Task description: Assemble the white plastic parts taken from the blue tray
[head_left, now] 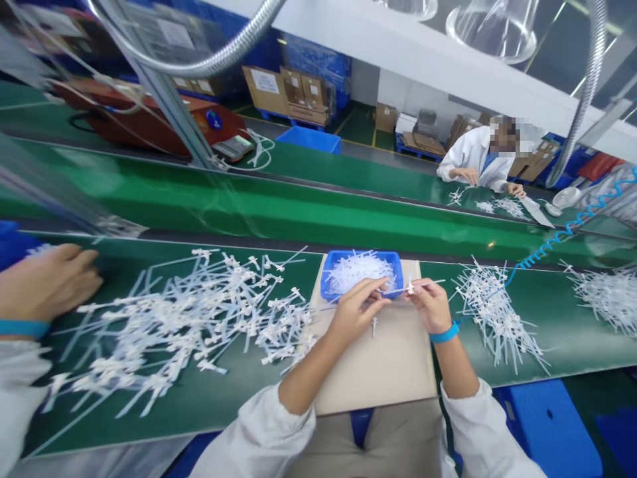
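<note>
My left hand (359, 307) pinches a thin translucent tube (397, 291) just in front of a blue tray. My right hand (430, 307) grips a small white plastic connector (411, 287) with another thin tube running out to the right. The left tube's end meets or nearly meets the connector; fingers hide whether they are joined. The blue tray (323, 290) holds a heap of short clear tubes (358, 269). Under my hands is a beige board (388, 372), where one loose white connector (374, 325) lies. A blue band circles my right wrist.
A wide pile of connectors with tubes (199, 318) spreads to the left, beside another person's hand (54, 282). Two more piles (497, 312) (607, 299) lie right. A coiled blue cord (552, 239) hangs there. Across the green divider, a person (478, 156) handles similar parts.
</note>
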Available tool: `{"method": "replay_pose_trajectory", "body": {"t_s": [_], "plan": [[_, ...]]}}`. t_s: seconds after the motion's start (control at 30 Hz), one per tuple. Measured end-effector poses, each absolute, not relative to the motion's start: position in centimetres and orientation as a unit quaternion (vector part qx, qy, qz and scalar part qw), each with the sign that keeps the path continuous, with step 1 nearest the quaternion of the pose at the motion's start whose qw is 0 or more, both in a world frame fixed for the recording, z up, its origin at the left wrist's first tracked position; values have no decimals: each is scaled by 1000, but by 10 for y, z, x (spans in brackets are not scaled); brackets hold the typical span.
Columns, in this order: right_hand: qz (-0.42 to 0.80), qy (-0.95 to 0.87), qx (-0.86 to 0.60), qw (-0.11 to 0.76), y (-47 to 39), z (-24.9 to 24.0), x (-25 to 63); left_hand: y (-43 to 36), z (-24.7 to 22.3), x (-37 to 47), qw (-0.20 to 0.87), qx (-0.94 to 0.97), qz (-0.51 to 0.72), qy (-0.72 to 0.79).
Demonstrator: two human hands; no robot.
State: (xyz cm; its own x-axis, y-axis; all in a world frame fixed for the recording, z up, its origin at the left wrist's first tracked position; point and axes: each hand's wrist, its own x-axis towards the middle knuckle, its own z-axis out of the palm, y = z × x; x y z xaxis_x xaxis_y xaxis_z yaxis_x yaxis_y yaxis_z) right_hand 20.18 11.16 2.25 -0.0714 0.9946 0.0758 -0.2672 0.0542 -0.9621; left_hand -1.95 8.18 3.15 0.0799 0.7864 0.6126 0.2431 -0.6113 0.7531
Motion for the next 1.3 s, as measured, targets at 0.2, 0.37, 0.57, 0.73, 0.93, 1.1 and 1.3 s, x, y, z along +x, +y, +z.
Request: {"method": "replay_pose_trajectory", "body": {"t_s": [0.2,0.37,0.57,0.73,0.93,1.1,1.3], "plan": [[433,-505,-505,550,86,37,298,32,17,-40,206,736,484,426],[335,-603,-633,350,98,58,369,28,-29,-35,164,807,361,437],[175,-588,-707,352,99,63,379,39,-44,-25,166,816,319,452],[332,-653,-576,363,71,38,315,43,-32,-22,204,805,332,448],[463,-620,-481,413,49,-5,229,35,-1,-16,431,603,489,460],[552,-584,-398,442,42,-18,186,24,10,12,621,329,570,426],[582,-546,-392,459,36,-25,178,15,4,19,542,447,540,464]]}}
